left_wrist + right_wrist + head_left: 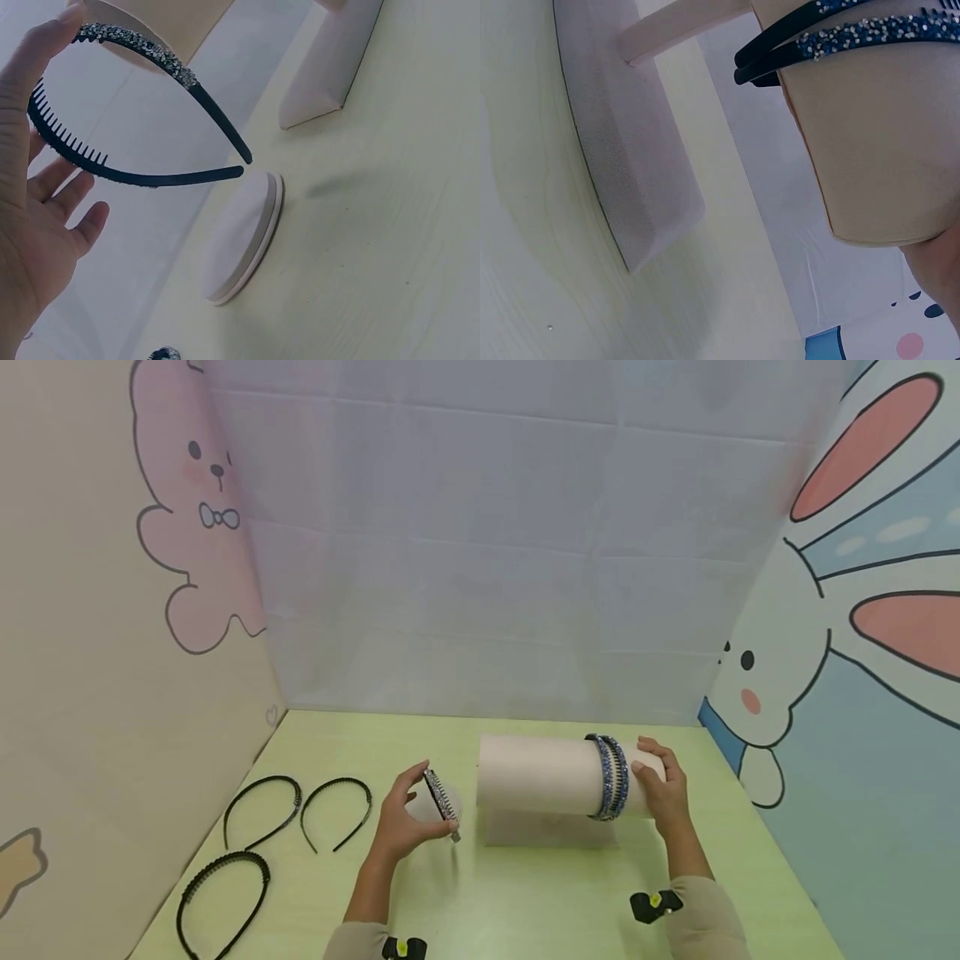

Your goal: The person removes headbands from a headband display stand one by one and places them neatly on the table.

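Observation:
My left hand holds a black headband with silver glitter on its band and comb teeth inside, its thumb on one side and fingers on the other. The headband is raised off the table, left of a pale cylinder stand. My right hand grips the stand's right end, thumb on the near side. Blue-glittered headbands sit around the cylinder, just left of that hand. In the right wrist view, their dark tips show below the cylinder, and only part of the hand is visible.
Three dark headbands lie at the table's left: a back one, a thinner one and a front one. The cylinder stands on a pale base. A round white disc lies below the held headband. Cartoon-printed walls border the table.

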`<state>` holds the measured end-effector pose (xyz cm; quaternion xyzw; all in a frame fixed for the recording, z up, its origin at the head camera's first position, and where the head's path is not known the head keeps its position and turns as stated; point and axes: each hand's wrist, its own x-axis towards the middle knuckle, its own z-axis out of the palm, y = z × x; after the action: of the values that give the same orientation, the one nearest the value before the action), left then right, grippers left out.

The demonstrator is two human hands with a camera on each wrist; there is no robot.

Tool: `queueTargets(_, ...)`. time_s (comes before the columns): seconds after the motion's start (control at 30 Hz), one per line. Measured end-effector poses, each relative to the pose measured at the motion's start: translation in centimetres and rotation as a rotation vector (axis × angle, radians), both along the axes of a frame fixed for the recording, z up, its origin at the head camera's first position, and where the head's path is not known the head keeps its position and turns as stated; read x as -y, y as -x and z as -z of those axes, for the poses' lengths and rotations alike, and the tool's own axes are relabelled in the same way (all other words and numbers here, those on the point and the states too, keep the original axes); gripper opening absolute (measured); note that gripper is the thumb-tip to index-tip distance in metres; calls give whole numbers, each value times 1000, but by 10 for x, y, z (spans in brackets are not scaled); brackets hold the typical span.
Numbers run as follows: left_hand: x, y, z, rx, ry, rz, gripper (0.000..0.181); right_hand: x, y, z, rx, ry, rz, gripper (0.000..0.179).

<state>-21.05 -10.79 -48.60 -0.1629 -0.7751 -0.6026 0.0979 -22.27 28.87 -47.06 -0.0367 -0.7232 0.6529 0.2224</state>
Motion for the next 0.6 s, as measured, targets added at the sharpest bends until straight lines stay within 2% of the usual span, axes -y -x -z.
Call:
queueTargets(0.17,0,-6,5,-66,-38,-50,92,-1,1,0,28,6,3,29)
queueTargets(0.4,-12,-23,8,-89,-151,-159,88,3,-5,-11,37,12,-5,29)
queueTargets(0.6,-20,-35,5,-173,-120,-286,88,8,-9,-18,31,16,-17,28)
